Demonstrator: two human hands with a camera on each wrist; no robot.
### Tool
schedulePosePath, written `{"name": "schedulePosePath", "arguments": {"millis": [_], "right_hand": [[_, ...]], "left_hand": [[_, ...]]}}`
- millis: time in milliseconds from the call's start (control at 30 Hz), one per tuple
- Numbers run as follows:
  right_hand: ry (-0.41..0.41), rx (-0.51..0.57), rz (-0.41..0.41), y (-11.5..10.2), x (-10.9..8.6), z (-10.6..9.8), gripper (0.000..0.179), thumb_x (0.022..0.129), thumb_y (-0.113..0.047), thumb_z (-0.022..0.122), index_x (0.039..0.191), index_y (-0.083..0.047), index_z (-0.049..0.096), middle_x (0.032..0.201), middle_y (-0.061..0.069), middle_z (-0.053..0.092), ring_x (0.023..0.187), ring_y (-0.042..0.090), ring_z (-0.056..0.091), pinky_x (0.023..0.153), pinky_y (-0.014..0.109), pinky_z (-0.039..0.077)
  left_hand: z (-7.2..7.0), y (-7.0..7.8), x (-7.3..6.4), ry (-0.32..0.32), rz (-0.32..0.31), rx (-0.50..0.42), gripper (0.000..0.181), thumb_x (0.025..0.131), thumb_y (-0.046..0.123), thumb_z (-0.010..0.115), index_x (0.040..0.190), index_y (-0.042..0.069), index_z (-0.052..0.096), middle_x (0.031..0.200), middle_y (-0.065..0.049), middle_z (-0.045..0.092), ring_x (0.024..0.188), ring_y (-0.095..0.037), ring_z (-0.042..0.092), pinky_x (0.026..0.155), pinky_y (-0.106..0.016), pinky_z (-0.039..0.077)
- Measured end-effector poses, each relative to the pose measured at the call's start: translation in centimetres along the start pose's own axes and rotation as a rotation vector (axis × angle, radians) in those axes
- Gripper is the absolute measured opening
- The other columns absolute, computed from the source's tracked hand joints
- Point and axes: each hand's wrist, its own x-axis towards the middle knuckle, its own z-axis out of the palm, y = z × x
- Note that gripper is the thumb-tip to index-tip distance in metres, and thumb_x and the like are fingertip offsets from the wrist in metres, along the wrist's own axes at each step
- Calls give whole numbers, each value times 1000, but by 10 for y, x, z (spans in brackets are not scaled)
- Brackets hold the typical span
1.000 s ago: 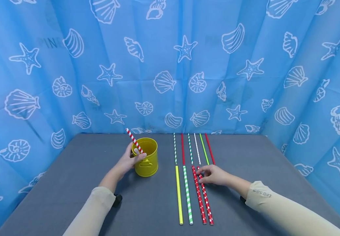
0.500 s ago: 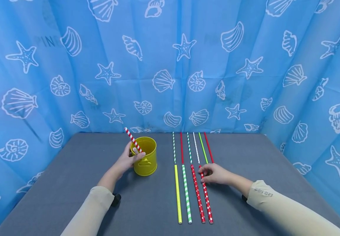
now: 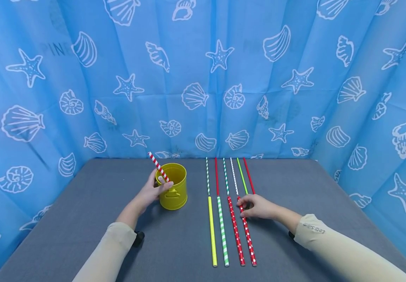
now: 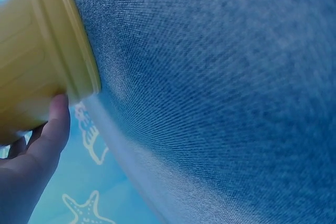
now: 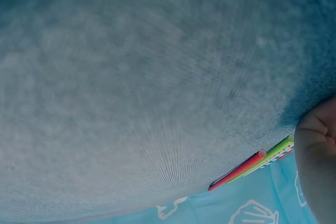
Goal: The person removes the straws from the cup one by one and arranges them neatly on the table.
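In the head view my left hand [image 3: 150, 192] grips the side of a yellow bucket [image 3: 176, 199], its thumb near the rim. A red-and-white striped straw [image 3: 158, 165] leans out of the bucket, and another straw's pale end [image 3: 161, 179] shows beside it. In the left wrist view fingers rest along the wall of the bucket [image 4: 31, 61]. My right hand [image 3: 259, 207] pinches the upper part of a red straw with white spots [image 3: 248, 239], lying at the right end of the near row. That straw is out of sight in the right wrist view, where part of my hand [image 5: 320, 145] shows.
Left of it lie a similar red straw [image 3: 236, 235], a green-and-white striped straw [image 3: 223, 231] and a yellow straw [image 3: 212, 235]. Behind runs a row of several thinner straws, including a green one [image 3: 242, 176]. A blue shell-patterned curtain [image 3: 203, 78] borders the grey table [image 3: 83, 211].
My right hand has shifted the rightmost spotted red straw slightly right, widening the gap to its neighbour. My left hand stays on the bucket.
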Motion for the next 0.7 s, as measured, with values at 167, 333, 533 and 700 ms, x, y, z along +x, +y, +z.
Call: {"name": "schedulePosePath", "arguments": {"millis": [167, 333, 533, 700], "right_hand": [[2, 34, 1, 0, 0, -3, 31, 86, -6, 71, 112, 7, 62, 92, 7, 57, 72, 17, 50, 58, 28, 45], [48, 60, 19, -4, 2, -11, 32, 89, -8, 68, 115, 8, 60, 84, 4, 53, 67, 15, 49, 54, 30, 45], [134, 99, 47, -22, 12, -19, 37, 92, -13, 65, 121, 9, 57, 90, 6, 57, 77, 24, 56, 64, 37, 49], [169, 180, -3, -47, 27, -16, 40, 94, -14, 64, 126, 7, 55, 101, 11, 58, 84, 28, 58, 72, 43, 53]], "left_hand": [[0, -3, 1, 17, 5, 6, 88, 93, 40, 62, 155, 21, 2, 155, -21, 17, 138, -41, 23, 105, -64, 30], [0, -1, -1, 14, 7, 6, 87, 94, 38, 61, 155, 19, 2, 154, -21, 18, 138, -42, 22, 105, -64, 29], [-3, 0, -1, 1, 31, 3, 84, 94, 35, 62, 154, 18, 6, 150, -21, 25, 135, -40, 27, 105, -62, 31], [-5, 2, 0, -15, 55, 34, 86, 93, 36, 64, 154, 14, 7, 147, -22, 27, 136, -39, 26, 111, -58, 23]]}}
